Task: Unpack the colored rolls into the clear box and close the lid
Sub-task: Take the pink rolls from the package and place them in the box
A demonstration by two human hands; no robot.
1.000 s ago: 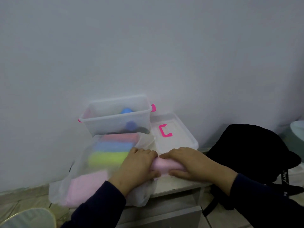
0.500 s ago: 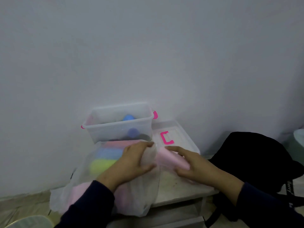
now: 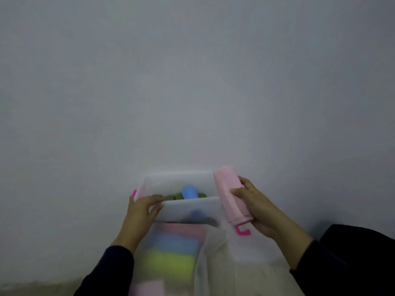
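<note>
Step in hand, as judged: one roll is being carried to the box for placing.

- Pink roll (image 3: 232, 194) is gripped by the right hand (image 3: 257, 207), fingers wrapped round its lower half. It is held tilted just beside the right end of the box (image 3: 188, 210), not yet inside.
- Left hand (image 3: 142, 210) is clamped on the near-left rim of the box, thumb outside, fingers over the edge; the box appears to be steadied.
- In the box: one blue roll (image 3: 189, 192) plus dark green ones, at least two, exact count blurred. A bluish shape shows through the near wall; cannot be told whether it is a separate roll.
- Bag (image 3: 210, 259) lies in front of the box. Four rolls are seen through it: pink, blue, yellow-green, pink at the bottom edge.
- Lid: only a pink clip (image 3: 242, 231) below the right hand is made out.

Next move calls for the pink roll to be swung left over the rim and lowered into free space beside the blue one. Four rolls are left to transfer, then the lid.
</note>
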